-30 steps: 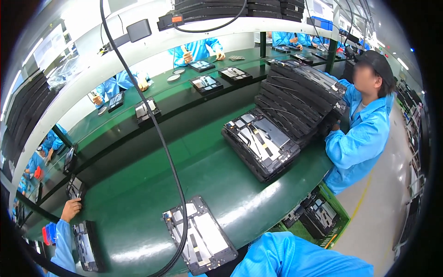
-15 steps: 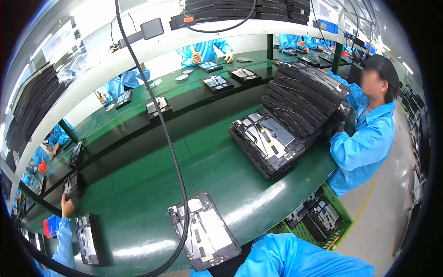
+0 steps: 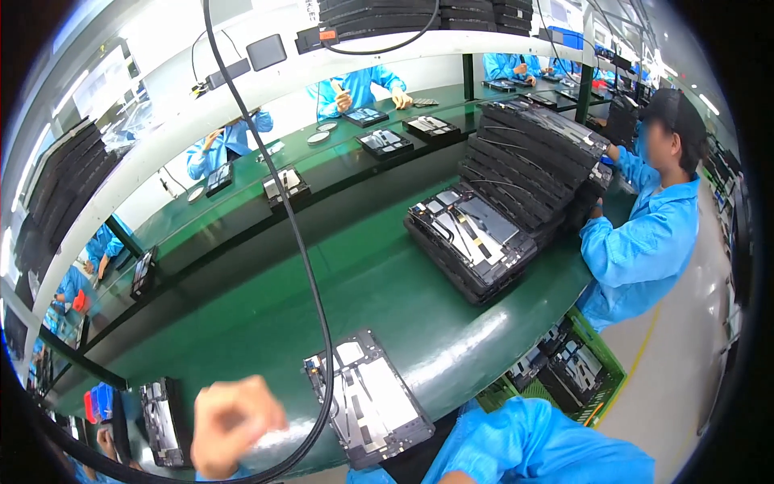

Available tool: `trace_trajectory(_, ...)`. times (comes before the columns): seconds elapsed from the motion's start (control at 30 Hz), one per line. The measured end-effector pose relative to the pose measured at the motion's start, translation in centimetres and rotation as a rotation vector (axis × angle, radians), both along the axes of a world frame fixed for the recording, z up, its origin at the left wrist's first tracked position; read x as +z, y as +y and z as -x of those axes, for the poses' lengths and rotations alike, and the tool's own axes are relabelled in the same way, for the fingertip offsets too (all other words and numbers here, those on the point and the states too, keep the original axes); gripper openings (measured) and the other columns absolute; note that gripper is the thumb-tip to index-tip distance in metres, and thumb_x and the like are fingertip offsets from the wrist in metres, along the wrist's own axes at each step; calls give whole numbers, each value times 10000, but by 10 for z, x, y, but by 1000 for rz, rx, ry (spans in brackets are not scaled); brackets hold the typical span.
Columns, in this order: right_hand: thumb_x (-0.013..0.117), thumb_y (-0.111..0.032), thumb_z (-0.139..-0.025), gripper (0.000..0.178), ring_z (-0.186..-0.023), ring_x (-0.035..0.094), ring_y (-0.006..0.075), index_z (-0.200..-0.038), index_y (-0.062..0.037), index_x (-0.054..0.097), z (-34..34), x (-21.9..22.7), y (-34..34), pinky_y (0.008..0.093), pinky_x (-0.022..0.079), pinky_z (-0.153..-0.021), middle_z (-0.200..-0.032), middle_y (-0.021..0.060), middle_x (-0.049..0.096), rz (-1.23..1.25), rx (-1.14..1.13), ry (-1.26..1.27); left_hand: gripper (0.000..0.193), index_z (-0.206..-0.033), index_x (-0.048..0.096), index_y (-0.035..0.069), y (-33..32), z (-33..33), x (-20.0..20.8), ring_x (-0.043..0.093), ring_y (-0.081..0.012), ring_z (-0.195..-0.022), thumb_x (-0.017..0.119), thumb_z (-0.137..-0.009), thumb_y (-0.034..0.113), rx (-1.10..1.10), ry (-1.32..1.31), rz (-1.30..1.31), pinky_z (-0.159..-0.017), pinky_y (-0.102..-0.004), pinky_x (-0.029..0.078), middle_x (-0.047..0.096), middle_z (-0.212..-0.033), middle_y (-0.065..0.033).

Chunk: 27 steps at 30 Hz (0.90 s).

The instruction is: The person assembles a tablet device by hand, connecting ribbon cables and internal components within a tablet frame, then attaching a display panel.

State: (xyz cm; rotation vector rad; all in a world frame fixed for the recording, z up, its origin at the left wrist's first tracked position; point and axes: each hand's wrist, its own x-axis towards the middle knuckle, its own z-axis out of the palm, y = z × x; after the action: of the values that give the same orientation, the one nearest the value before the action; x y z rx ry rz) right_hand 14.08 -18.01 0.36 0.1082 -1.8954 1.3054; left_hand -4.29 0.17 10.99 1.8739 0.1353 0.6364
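My left hand is raised at the bottom, left of centre. Its fingers look curled but are smeared by motion, and I see nothing in them. My right forearm, in a blue sleeve, bends in from the lower right; only bare skin shows at the lower edge, and the hand is out of frame. Between the two arms lies an opened tablet with its inner parts bare, at the bench's near edge. A second opened tablet lies left of my left hand.
A black cable hangs across the view. Stacked opened tablets stand on the green bench. A person in blue stands beside them. A green crate holds more tablets. At far left, a co-worker's hand is by a dark upright device.
My left hand has come into view from below. The co-worker's hand at left has drawn back toward the near side, with the device it held by the belt. My view has shifted slightly.
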Motion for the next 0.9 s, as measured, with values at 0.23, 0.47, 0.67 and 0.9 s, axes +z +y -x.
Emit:
trace_trajectory(0.23,841,-348,-990,450,-1187,669,373,-1244,10,745,-16,17,11,485,519,-1041,-1272,191,713,126,12,-24,106,-1078,756,12,91,-47,-161,719,-161,-918,664,-1032,37,579,137,-54,-834,-313,558,766,-982,-64)
trace_trajectory(0.47,761,-53,-984,249,-1168,682,272,-1232,-40,775,-109,2,92,411,546,-1000,-1183,104,769,112,-642,-310,144,-1085,744,7,101,-79,-210,663,-282,-923,640,-988,30,603,65,-516,-849,-377,552,726,-1075,-143)
trace_trajectory(0.67,731,-152,-990,291,-1229,599,291,-1271,-81,745,-130,-47,169,444,467,-1101,-1298,119,704,-223,-1107,-498,194,-1097,760,7,98,-61,-207,715,-312,-917,591,-1005,27,528,161,-358,-852,-415,547,768,-984,-152)
trace_trajectory(0.9,705,-278,-1017,330,-1054,584,286,-1296,-102,726,-117,-92,175,425,460,-973,-1158,91,667,-194,-1049,-664,265,-1125,762,23,83,-47,-196,678,-282,-969,619,-902,4,472,283,-362,-915,-394,521,766,-1026,-119)
